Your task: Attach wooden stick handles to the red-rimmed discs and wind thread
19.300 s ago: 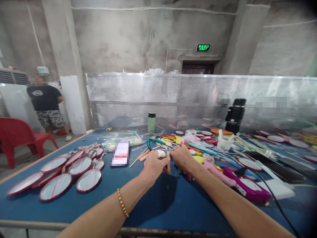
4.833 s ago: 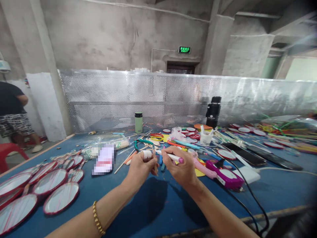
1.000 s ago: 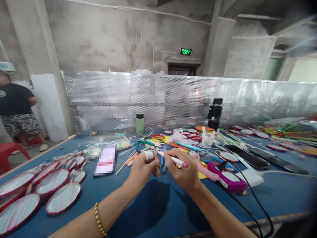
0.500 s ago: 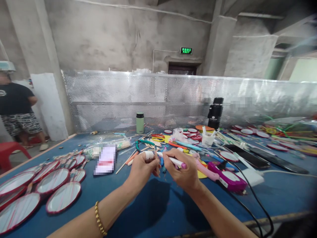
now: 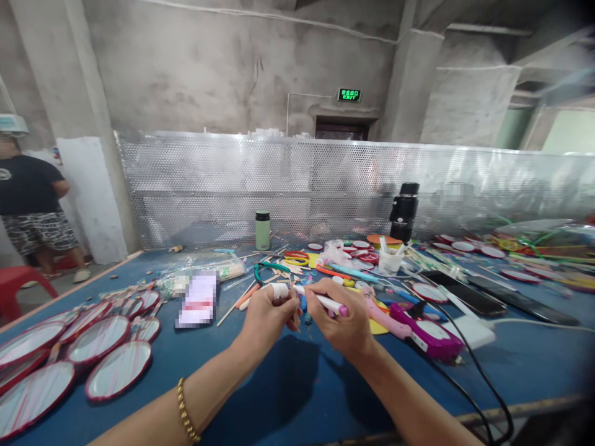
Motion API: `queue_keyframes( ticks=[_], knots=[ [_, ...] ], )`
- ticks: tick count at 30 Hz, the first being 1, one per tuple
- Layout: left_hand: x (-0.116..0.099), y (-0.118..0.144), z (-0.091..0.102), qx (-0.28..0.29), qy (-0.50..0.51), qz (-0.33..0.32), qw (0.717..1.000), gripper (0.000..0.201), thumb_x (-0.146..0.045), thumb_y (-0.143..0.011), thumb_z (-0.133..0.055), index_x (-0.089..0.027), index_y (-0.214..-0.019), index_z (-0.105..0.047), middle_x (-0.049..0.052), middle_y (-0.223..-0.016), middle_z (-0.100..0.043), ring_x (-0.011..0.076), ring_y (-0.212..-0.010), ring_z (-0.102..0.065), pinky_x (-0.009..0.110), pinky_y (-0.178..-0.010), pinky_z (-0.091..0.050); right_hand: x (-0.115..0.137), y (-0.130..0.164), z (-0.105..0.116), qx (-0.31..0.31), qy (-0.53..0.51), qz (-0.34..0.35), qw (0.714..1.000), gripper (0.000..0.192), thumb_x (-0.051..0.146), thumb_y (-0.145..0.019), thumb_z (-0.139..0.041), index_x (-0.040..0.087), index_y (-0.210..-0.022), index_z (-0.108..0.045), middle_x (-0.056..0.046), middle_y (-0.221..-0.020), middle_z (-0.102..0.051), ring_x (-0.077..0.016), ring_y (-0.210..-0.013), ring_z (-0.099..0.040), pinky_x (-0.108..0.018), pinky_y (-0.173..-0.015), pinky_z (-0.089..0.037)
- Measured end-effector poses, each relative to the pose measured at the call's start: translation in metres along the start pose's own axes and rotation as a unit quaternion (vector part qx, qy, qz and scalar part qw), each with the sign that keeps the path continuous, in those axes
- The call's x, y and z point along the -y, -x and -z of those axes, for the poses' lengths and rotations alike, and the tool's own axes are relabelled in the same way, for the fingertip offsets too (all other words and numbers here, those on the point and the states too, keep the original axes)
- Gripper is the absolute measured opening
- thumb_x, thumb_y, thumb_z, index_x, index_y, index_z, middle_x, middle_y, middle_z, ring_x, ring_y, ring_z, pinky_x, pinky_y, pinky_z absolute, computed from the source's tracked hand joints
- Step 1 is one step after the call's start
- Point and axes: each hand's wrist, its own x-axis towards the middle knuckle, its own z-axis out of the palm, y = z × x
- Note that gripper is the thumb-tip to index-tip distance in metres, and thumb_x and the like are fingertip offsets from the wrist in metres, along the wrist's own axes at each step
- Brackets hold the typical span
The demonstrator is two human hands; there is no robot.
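Note:
My left hand, with white tape around one finger, is closed on a small wooden stick that stands upright between thumb and fingers. Close beside it, my right hand grips a white marker pen with a pink end. The pen's tip points left at the stick; whether they touch, I cannot tell. Behind my hands lie teal-handled pliers and loose wooden sticks. A pink tool lies to the right of my right hand, beside a purple device.
Several round red-rimmed discs spread over the left of the blue table. A phone lies nearer my left hand. Dark phones and cables lie right. A green bottle and black thermos stand behind. A person stands far left.

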Motion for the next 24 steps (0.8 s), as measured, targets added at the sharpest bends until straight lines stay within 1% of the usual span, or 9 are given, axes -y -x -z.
queue_keyframes(
  ticks=[3, 9, 15, 20, 24],
  knots=[
    [0.0014, -0.0009, 0.0004, 0.001, 0.001, -0.001, 1.000, 0.018, -0.026, -0.071, -0.066, -0.015, -0.060, -0.058, -0.002, -0.048, -0.058, 0.0096, -0.043, -0.055, 0.020, -0.047, -0.049, 0.0000, 0.0004, -0.0001, 0.006, 0.001, -0.003, 1.000, 0.011, 0.013, -0.088, -0.058, 0.018, -0.080, -0.064, 0.001, -0.067, -0.065, -0.0097, -0.057, -0.058, -0.021, -0.056, -0.044],
    [0.0007, -0.0024, 0.0000, -0.011, 0.005, 0.003, 1.000, 0.019, -0.027, -0.072, -0.066, -0.016, -0.060, -0.057, -0.001, -0.049, -0.060, 0.0098, -0.042, -0.055, 0.020, -0.045, -0.049, 0.0008, -0.0010, 0.0010, -0.006, 0.009, -0.003, 1.000, 0.012, 0.013, -0.088, -0.058, 0.018, -0.079, -0.063, 0.001, -0.065, -0.063, -0.0092, -0.055, -0.057, -0.021, -0.055, -0.043],
    [0.0010, -0.0016, -0.0001, -0.012, 0.001, 0.002, 1.000, 0.019, -0.027, -0.071, -0.067, -0.016, -0.059, -0.057, -0.002, -0.048, -0.059, 0.0097, -0.041, -0.055, 0.021, -0.045, -0.049, 0.0003, -0.0002, -0.0001, 0.001, 0.007, -0.006, 1.000, 0.011, 0.013, -0.088, -0.058, 0.018, -0.080, -0.063, 0.001, -0.067, -0.064, -0.0093, -0.056, -0.057, -0.021, -0.056, -0.044],
    [0.0016, -0.0010, 0.0006, -0.007, -0.002, -0.002, 1.000, 0.020, -0.027, -0.072, -0.066, -0.016, -0.058, -0.057, -0.001, -0.049, -0.059, 0.0095, -0.042, -0.055, 0.020, -0.045, -0.048, 0.0009, 0.0001, 0.0010, -0.008, 0.006, -0.007, 1.000, 0.011, 0.013, -0.088, -0.058, 0.019, -0.079, -0.063, 0.002, -0.065, -0.063, -0.0089, -0.055, -0.056, -0.020, -0.054, -0.043],
    [0.0007, -0.0003, 0.0002, -0.007, -0.001, 0.000, 1.000, 0.019, -0.026, -0.072, -0.067, -0.016, -0.060, -0.058, -0.002, -0.049, -0.059, 0.0096, -0.043, -0.055, 0.020, -0.046, -0.049, 0.0010, 0.0008, 0.0004, 0.001, 0.009, -0.005, 1.000, 0.011, 0.014, -0.088, -0.058, 0.019, -0.080, -0.063, 0.001, -0.067, -0.065, -0.0101, -0.057, -0.058, -0.021, -0.056, -0.045]
  ],
)
